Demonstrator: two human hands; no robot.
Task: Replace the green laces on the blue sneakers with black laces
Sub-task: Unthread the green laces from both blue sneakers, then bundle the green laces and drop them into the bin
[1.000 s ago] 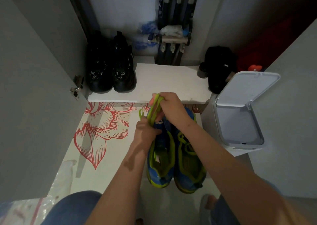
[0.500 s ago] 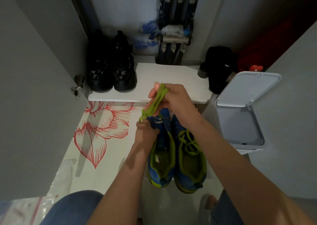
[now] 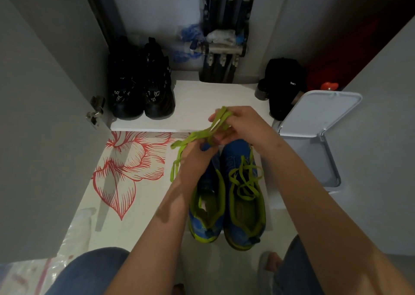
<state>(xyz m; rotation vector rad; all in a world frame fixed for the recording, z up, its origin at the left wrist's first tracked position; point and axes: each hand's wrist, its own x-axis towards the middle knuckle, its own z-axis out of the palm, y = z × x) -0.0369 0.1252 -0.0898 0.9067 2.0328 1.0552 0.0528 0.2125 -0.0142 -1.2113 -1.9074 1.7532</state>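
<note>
Two blue sneakers with lime trim stand side by side on the floor. The left sneaker (image 3: 207, 207) shows no lace over its tongue, while the right sneaker (image 3: 244, 195) keeps its green lace. A loose green lace (image 3: 190, 139) runs from my right hand (image 3: 240, 124) down past my left hand (image 3: 195, 157). My right hand pinches the lace's bunched upper loops above the toes. My left hand grips the lace at the left sneaker's toe, and a strand hangs down on its left side. No black laces are in view.
A pair of black shoes (image 3: 141, 88) stands on a white shelf (image 3: 202, 106) at the back. A black cap (image 3: 283, 85) lies at the shelf's right end. A white bin with its lid up (image 3: 314, 137) stands to the right. A grey cabinet door (image 3: 40, 115) is open at the left.
My right hand lifted the lace higher and gathered it into loops; more lace now trails to the left of my left hand.
</note>
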